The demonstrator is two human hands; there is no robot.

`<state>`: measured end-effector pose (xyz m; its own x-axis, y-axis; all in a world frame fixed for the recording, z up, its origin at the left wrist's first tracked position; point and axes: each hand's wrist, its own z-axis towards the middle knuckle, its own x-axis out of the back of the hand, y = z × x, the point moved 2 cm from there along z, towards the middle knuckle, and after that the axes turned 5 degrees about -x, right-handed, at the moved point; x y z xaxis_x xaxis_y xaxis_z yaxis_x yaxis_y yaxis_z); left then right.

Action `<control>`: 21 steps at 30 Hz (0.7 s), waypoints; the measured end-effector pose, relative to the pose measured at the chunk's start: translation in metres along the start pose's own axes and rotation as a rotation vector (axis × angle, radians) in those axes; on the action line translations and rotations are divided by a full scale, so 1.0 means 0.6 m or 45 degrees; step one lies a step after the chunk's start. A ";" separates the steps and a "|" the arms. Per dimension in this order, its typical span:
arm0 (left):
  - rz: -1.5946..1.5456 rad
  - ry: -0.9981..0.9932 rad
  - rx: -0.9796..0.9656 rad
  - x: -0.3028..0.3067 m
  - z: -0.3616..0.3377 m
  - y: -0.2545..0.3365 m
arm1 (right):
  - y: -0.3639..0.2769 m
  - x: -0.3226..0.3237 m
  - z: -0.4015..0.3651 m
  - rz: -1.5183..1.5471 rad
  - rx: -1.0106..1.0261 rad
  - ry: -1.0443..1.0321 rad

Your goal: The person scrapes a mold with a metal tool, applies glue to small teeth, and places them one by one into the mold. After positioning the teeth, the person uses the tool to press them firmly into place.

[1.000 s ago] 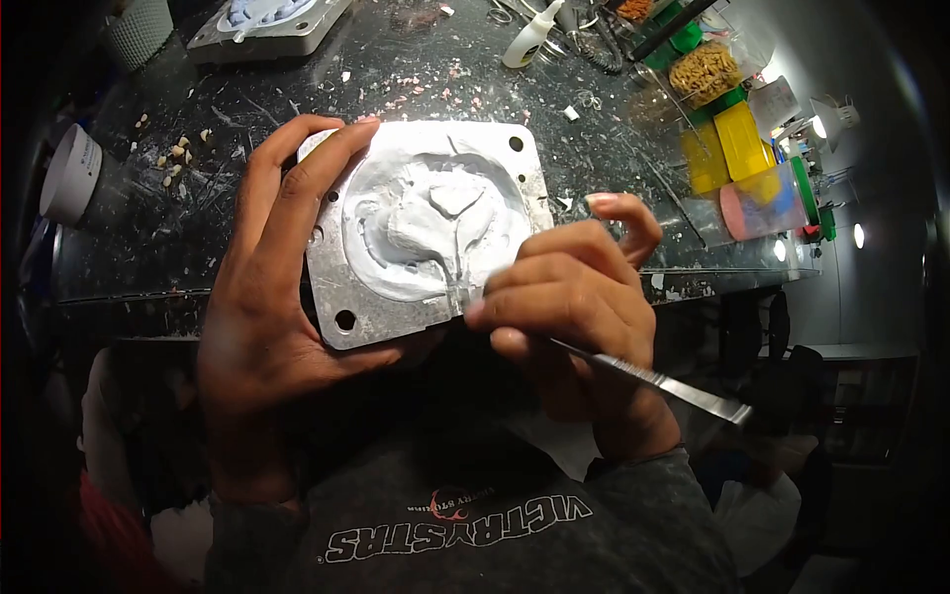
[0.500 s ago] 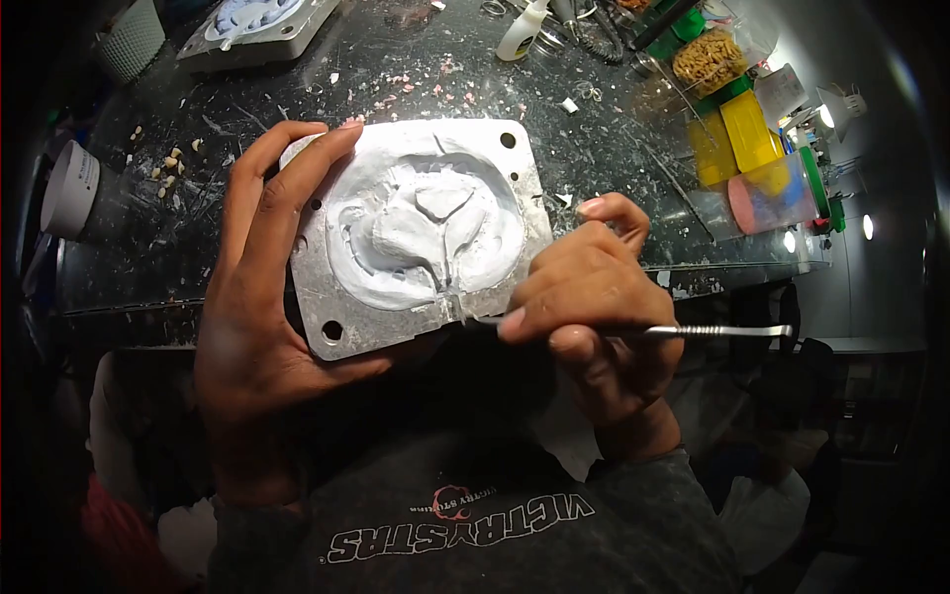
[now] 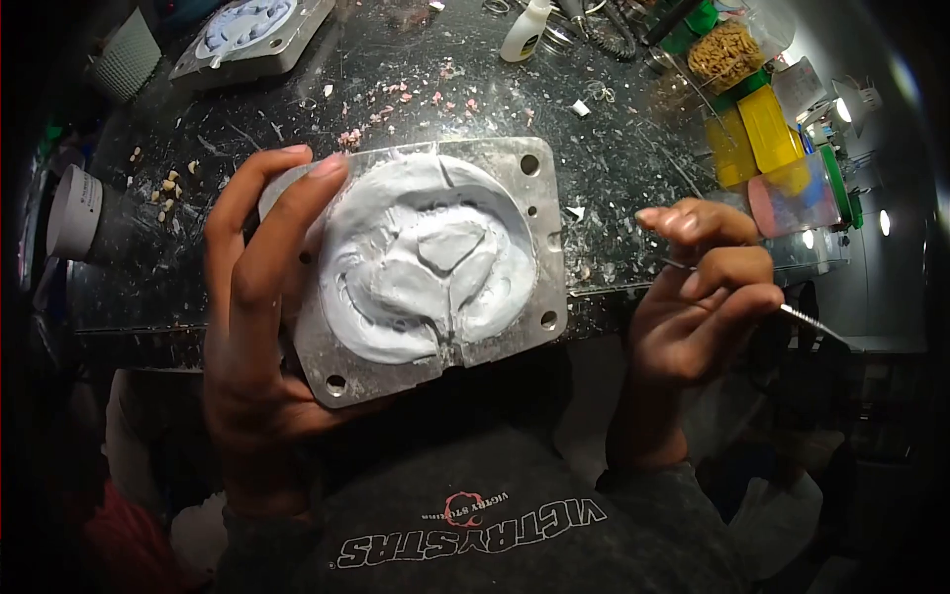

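My left hand (image 3: pixel 262 287) grips the left side of a metal dental flask half (image 3: pixel 544 238), its fingers over the top edge and the thumb under the lower edge. White plaster (image 3: pixel 406 287) fills the flask, with a raised middle, a curved trough around it and a groove running to the lower edge. Off to the right, my right hand (image 3: pixel 708 292) is closed around a thin metal carving tool (image 3: pixel 816 322). One end of the tool sticks out to the right; the other is mostly hidden by the fingers. It is apart from the flask.
Another plaster-filled flask (image 3: pixel 282 45) lies at the back left. A white tub (image 3: pixel 76 213) and small tooth-like pieces (image 3: pixel 168 188) are at the left. A small bottle (image 3: pixel 524 30) stands at the back, and clear containers (image 3: pixel 802 193) at the right. Pink and white scraps litter the dark table.
My right hand has drawn the carving tool away from the flask's lower edge, to the right and slightly up. The flask in my left hand sits a little lower and nearer.
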<state>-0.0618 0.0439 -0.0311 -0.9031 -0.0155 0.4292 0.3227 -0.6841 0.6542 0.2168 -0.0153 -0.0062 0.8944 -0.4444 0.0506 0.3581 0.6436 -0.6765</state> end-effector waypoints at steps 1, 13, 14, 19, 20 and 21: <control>0.007 0.025 0.030 0.001 0.007 -0.018 | 0.010 0.009 -0.003 0.240 -0.120 -0.045; 0.011 0.217 -0.251 -0.034 -0.020 0.047 | 0.019 0.014 -0.004 0.275 -0.489 0.189; 0.066 0.231 -0.231 -0.032 -0.020 0.051 | 0.021 0.012 -0.004 0.291 -0.497 0.192; 0.050 0.185 -0.151 -0.025 -0.023 0.058 | 0.025 0.031 -0.009 0.592 -0.390 -0.036; 0.057 0.188 -0.159 -0.024 -0.025 0.055 | 0.025 0.030 -0.009 0.745 -0.337 -0.078; -0.029 0.190 -0.164 -0.025 -0.030 0.050 | 0.026 0.034 -0.014 0.769 -0.325 -0.088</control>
<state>-0.0438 0.0106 -0.0290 -0.9448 -0.1007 0.3118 0.2716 -0.7731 0.5732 0.2384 -0.0198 -0.0221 0.9362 -0.0046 -0.3514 -0.2798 0.5954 -0.7532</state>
